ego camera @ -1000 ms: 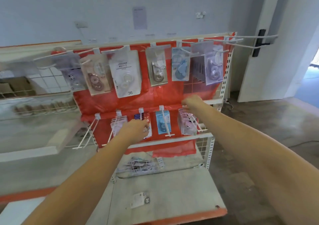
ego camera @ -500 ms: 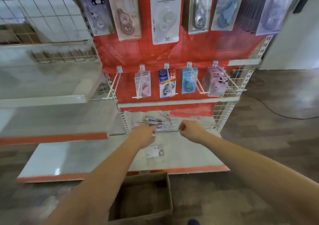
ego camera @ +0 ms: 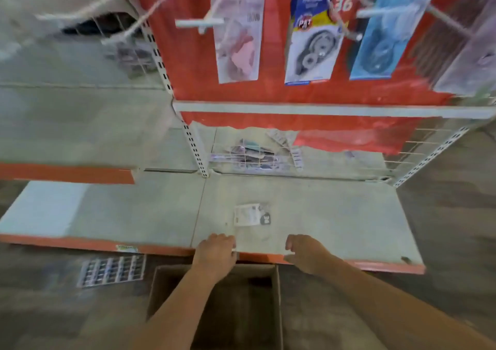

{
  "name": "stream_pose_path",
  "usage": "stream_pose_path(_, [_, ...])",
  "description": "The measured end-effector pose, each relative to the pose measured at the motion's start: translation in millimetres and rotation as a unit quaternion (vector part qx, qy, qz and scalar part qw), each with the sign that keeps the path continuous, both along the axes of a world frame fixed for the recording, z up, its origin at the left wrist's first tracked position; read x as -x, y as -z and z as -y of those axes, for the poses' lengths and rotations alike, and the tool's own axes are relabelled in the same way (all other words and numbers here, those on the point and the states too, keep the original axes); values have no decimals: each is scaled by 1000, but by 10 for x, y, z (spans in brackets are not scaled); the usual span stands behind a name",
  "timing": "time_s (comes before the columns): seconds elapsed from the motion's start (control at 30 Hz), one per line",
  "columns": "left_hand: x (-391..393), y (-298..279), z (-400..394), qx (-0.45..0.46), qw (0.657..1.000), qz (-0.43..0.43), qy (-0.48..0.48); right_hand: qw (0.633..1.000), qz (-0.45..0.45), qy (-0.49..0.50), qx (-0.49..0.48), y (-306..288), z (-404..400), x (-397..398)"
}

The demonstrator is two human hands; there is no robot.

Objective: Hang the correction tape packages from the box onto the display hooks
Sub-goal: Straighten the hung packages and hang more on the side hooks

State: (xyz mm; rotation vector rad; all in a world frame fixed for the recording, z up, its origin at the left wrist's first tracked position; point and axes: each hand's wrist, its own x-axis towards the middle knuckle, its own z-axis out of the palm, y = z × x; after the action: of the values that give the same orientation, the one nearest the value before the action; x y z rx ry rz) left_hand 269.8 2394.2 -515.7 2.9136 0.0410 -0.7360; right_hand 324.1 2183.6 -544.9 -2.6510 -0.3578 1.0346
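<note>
Neither grip holds anything: our left hand (ego camera: 216,253) and right hand (ego camera: 304,254) hover with loosely curled fingers at the bottom shelf's (ego camera: 335,215) front edge, forearms reaching over the cardboard box (ego camera: 161,290). Its inside looks dark; we cannot tell whether correction tape packages remain. One package (ego camera: 251,214) lies on the shelf; we should take that and thread its hole onto a display hook (ego camera: 200,22)

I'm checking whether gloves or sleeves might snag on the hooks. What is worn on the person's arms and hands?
Nothing shows: the left hand and right hand are bare, with no gloves, rings or watch visible. Both forearms are uncovered as far as the frame reaches; no sleeve appears.
</note>
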Motion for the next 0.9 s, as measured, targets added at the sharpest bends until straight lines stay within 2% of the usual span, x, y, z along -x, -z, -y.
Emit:
stream_pose_path(0.27, [-534,2157,-448,-40,999,6,3,997,42,-52,39,2263,-441,-640])
stream_pose_path(0.43, [-896,3128,-692,-86,996,11,9,991,110,-59,48,3220,-633,-1047])
stream_pose_path(0.63, [-1425,3788,-721,-103,993,46,19,982,187,-4,3,3717,-625,-1410])
stream_pose_path(0.73, [-1674,3899,-514,-35,995,92,2,979,205,4,-13,3813,-583,-1450])
stream_pose_path(0.83, [-1826,3982,-168,46,994,88,-53,978,208,3,-9,3819,-519,-1454])
stream_pose_path(0.9, [-1872,4069,27,26,995,75,-56,978,208,-2,-1,3800,-484,-1469])
